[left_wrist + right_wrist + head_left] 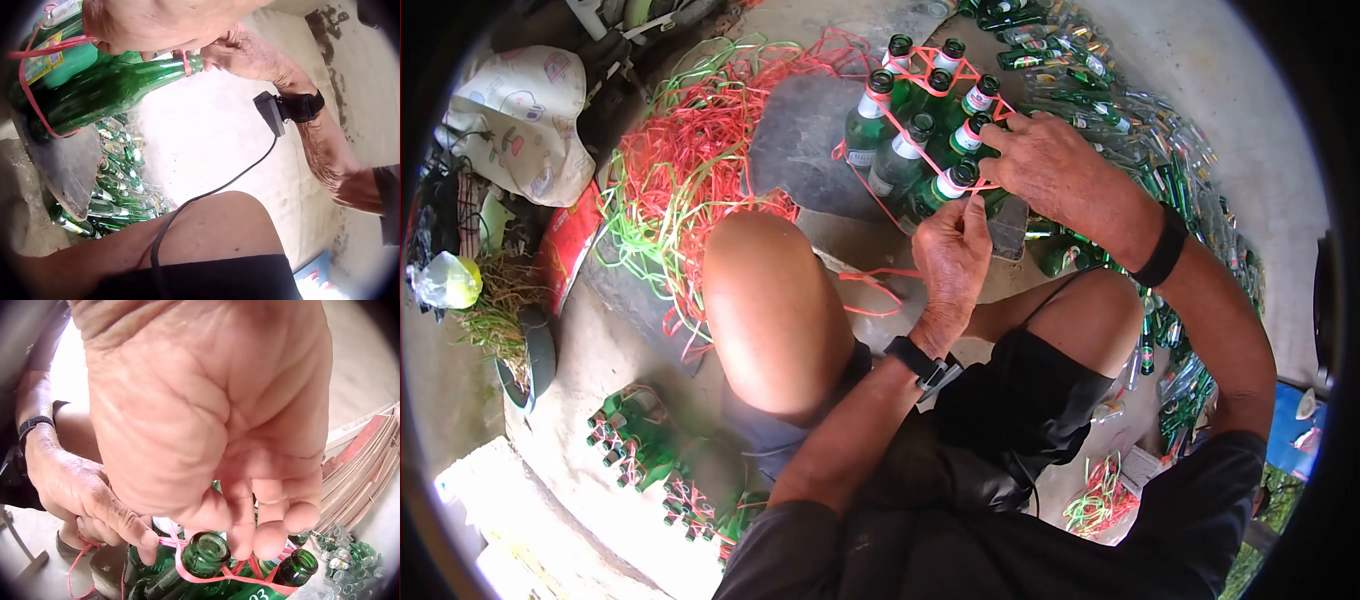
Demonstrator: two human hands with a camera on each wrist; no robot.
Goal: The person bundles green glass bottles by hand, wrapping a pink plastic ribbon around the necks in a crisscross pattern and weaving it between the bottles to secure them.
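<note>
A cluster of several green bottles (908, 150) stands upright, with a red plastic strap (883, 112) looped round their necks and sides. My left hand (953, 250) pinches the strap between thumb and fingers beside the nearest bottle. In the right wrist view, that left hand (87, 494) has its thumb tip on the strap, close to an open bottle mouth (207, 550). Over the right-hand bottles, my right hand (1055, 165) bends its fingers down to the strap at the necks. In the left wrist view a strap loop circles one bottle neck (187, 64) by the right fingertips.
The bottles stand on a dark slab (800, 130). A tangled heap of red and green straps (685, 150) lies left of it. Many loose bottles (1190, 190) are piled along the right. More tied bottles (632, 435) stand at lower left. A cable (212, 195) hangs from the right wrist camera.
</note>
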